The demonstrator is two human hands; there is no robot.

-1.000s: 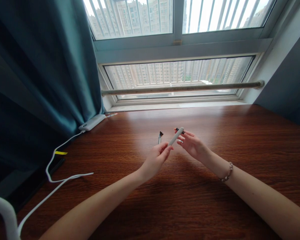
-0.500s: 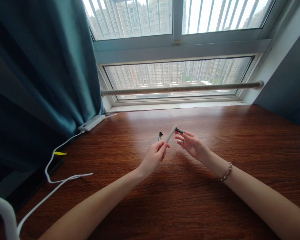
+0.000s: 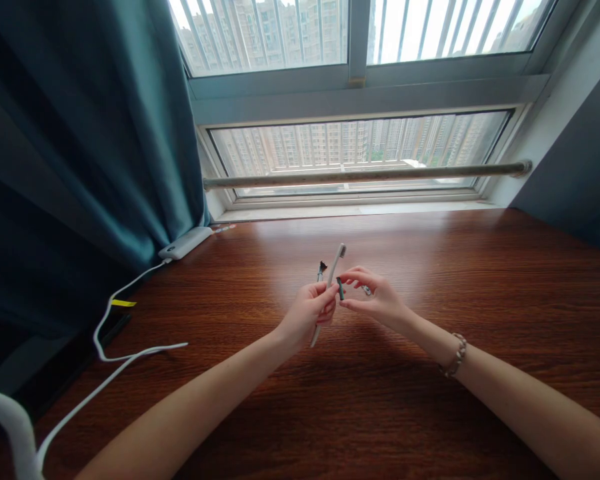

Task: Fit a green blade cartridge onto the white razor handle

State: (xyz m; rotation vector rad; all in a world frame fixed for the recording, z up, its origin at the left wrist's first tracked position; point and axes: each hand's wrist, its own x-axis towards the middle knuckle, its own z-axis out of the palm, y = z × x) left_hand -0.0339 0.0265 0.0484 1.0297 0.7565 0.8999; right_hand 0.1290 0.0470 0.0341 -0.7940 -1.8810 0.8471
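Observation:
My left hand (image 3: 314, 307) is closed around a pale toothbrush (image 3: 336, 261), which stands at a slant with its bristle head up and its handle end poking out below the fist. My right hand (image 3: 373, 290), with fingers curved, holds a small narrow dark-green board (image 3: 341, 289), like a circuit board, between thumb and fingertips. The board is on edge, close beside my left thumb. Just behind my left hand is a thin item with a black, frayed-looking tip (image 3: 323, 267); its lower part is hidden. A small shiny object (image 3: 367, 290) shows partly behind my right hand.
The brown wooden table (image 3: 230, 413) stretches to the window. At the left lie a white power strip (image 3: 186, 243), a white cable (image 3: 100, 333) with a yellow tag (image 3: 123, 303), and a blue curtain (image 3: 130, 133). A metal rail (image 3: 370, 177) crosses the window.
The toothbrush has turned more upright, its bristles now showing. My right hand has turned and moved the board lower and left, from the brush head to beside my left thumb.

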